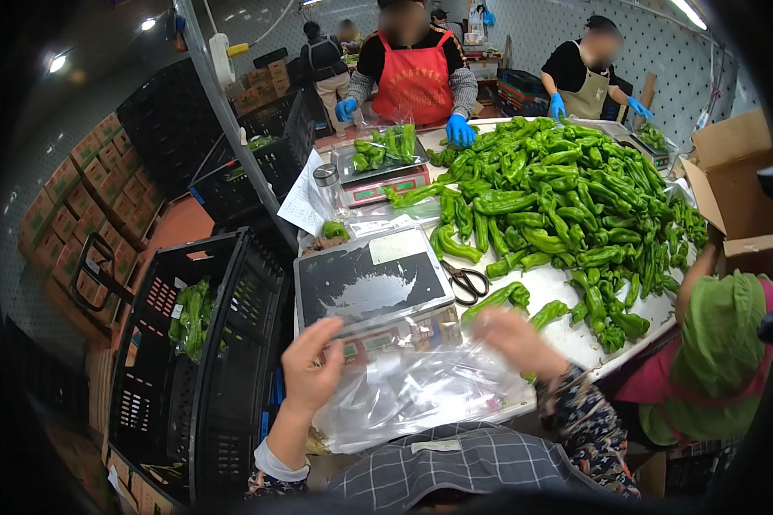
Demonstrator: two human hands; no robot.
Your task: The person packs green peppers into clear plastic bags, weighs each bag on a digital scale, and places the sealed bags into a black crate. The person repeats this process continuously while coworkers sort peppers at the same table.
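Observation:
My left hand [314,364] is at the front left corner of a digital scale [373,277], fingers and thumb apart, nothing in it. The scale's dark, worn platform carries a pale label and no produce. Clear plastic bags [419,393] lie in front of the scale and partly cover its display. My right hand [518,341] is motion-blurred above the bags' right end, close to loose green peppers [499,301]; whether it pinches anything cannot be told. Black-handled scissors [467,283] rest just right of the scale.
A large heap of green peppers [554,193] covers the white table [541,283]. Left stands a black plastic crate [200,412] holding bagged peppers [193,315]. Beyond are another scale [386,183] with peppers, a glass jar [328,187] and gloved co-workers. A person in green [715,347] is at right, near a cardboard box [741,174].

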